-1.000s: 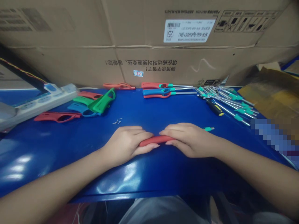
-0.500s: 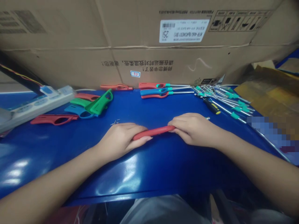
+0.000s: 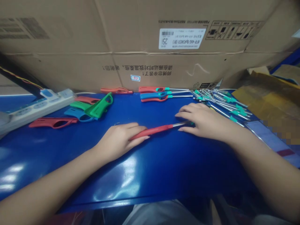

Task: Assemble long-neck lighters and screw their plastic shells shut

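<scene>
My left hand [image 3: 122, 139] is closed round a red long-nosed lighter [image 3: 156, 129], which lies slightly tilted above the blue table, its metal tube pointing right. Over that tube [image 3: 180, 124], my right hand [image 3: 202, 120] is open, thumb and fingers apart. A small dark-green bit shows near the tube's end, by the right palm; what it belongs to is unclear. Just beyond the right hand, a pile of metal lighter tubes with teal parts [image 3: 231, 104] lies on the table. Part of the screwdriver [image 3: 212, 108] peeks out behind the hand, mostly hidden.
Red, green and blue lighter shells [image 3: 82, 111] lie at left, beside a white power strip [image 3: 39, 106]. Lighters with tubes fitted [image 3: 156, 93] and an orange shell [image 3: 116, 90] line the cardboard box [image 3: 131, 37]. A phone-like slab [image 3: 269, 137] lies at right, near brown packaging [image 3: 264, 90].
My right hand has let go of the red lighter's front end and spread its fingers, moving slightly right. The metal tube is now visible. The left hand keeps its hold.
</scene>
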Demonstrator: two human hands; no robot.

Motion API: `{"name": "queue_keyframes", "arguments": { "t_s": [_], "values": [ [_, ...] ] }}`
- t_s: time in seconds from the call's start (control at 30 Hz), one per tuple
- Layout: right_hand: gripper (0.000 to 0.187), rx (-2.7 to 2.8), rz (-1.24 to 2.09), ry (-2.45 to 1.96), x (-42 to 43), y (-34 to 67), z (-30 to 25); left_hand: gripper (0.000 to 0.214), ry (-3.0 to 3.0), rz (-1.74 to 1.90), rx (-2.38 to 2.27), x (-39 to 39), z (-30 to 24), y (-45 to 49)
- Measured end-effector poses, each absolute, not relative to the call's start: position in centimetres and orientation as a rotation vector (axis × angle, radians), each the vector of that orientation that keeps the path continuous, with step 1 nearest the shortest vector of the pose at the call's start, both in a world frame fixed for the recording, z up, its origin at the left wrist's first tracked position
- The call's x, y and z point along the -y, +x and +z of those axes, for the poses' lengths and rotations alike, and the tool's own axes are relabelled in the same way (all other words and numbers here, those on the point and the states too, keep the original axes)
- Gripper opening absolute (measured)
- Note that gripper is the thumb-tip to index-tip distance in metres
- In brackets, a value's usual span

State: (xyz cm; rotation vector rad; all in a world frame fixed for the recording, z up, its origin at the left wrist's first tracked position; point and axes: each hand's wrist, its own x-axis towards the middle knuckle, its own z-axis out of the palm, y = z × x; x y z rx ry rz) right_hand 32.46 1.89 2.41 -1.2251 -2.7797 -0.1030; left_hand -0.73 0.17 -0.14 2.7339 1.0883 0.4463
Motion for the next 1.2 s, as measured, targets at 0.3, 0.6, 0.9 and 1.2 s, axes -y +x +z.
{"name": "queue_keyframes", "arguments": {
  "t_s": [0.3, 0.6, 0.9, 1.2],
  "values": [
    [0.014, 2.759, -0.141, -1.358, -2.6, 34.1, 3.5, 0.041, 2.752, 0.520, -1.154, -0.5, 0.0, -1.0],
    [0.032, 2.758, 0.287, -1.027, -1.1, 30.5, 2.3, 0.037, 2.841, 0.543, -0.982, -0.1, -0.1, -0.9],
    [0.031, 2.719, -0.061, -0.975, -1.0, 31.3, 2.8, 0.036, 2.818, 0.572, -0.999, -0.1, -0.2, -1.1],
    [0.027, 2.706, -0.212, -0.739, -1.3, 30.0, 1.0, 0.028, 2.542, 0.591, -0.985, 0.3, -0.3, -0.5]
  ]
}}
